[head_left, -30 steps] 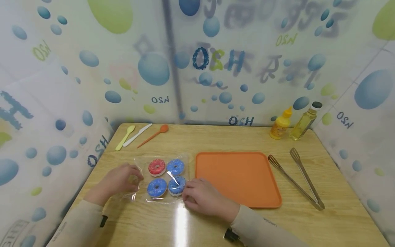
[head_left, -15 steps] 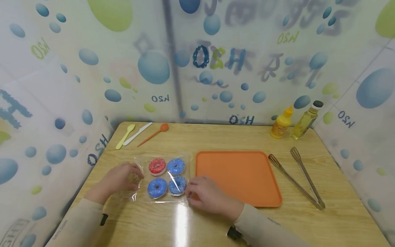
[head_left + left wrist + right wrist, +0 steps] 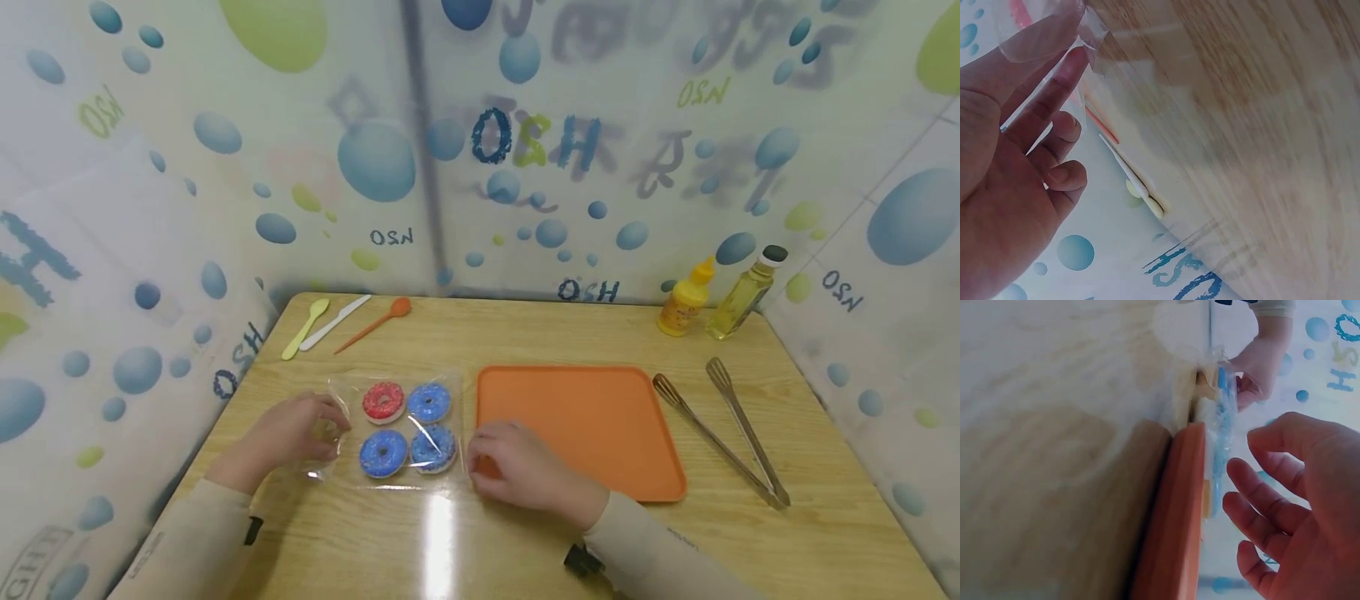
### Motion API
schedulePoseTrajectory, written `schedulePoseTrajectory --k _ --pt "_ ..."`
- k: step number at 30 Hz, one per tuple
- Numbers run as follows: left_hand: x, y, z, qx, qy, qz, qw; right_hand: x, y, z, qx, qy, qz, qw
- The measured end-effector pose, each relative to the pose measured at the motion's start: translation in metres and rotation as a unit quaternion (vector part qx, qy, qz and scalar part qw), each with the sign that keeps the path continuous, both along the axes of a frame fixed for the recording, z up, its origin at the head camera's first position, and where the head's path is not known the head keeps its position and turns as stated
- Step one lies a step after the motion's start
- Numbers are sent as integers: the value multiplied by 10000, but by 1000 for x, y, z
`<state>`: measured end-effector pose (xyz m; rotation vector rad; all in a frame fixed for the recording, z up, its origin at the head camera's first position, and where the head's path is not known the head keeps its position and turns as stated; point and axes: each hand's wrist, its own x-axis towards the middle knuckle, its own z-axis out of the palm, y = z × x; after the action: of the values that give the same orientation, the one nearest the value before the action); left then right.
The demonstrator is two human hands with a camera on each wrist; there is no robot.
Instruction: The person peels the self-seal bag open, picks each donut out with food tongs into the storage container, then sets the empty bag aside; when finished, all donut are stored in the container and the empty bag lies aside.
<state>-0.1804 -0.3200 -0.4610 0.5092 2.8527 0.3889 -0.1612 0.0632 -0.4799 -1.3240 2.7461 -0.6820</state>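
A clear plastic bag (image 3: 343, 473) lies on the table with several toy donuts in it: a red donut (image 3: 383, 402) at the back left, and blue donuts (image 3: 382, 453) beside and in front of it. My left hand (image 3: 300, 429) pinches the bag's left end; in the left wrist view the film (image 3: 1093, 31) shows between thumb and forefinger. My right hand (image 3: 528, 471) is just right of the bag, over the front left edge of the orange tray (image 3: 577, 425). Its fingers (image 3: 1260, 487) are loosely bent with nothing between them.
Metal tongs (image 3: 750, 433) lie spread right of the tray. At the back right stand a yellow squeeze bottle (image 3: 684, 302) and an oil bottle (image 3: 742, 300). A yellow spoon (image 3: 305, 329), white knife (image 3: 333, 323) and orange spoon (image 3: 375, 323) lie at the back left.
My right hand has moved right, from the bag's right edge to the tray's left side, apart from the bag. The left hand stays at the bag's left end.
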Motion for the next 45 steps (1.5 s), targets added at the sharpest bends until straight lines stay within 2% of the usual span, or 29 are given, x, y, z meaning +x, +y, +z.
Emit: schedulePoseTrajectory --k 5,12,20,27,38,45 --pt "-1 2 2 -22 -10 15 10000 -7 4 7 -152 -73 37 9999" --pt "-3 4 1 -39 -71 51 10000 -17 -5 11 -2 86 117 9999" --pt "-5 3 0 -51 -23 32 10000 -25 -25 10 -97 262 609 9978" --pt "-6 3 0 -19 -76 3 10000 -24 -30 8 155 364 590 9975" --pt "-2 3 0 -35 -191 209 9996 -21 -34 3 199 608 522 9966" --pt "-1 2 0 -37 -203 210 9996 -22 -35 2 326 721 532 9954"
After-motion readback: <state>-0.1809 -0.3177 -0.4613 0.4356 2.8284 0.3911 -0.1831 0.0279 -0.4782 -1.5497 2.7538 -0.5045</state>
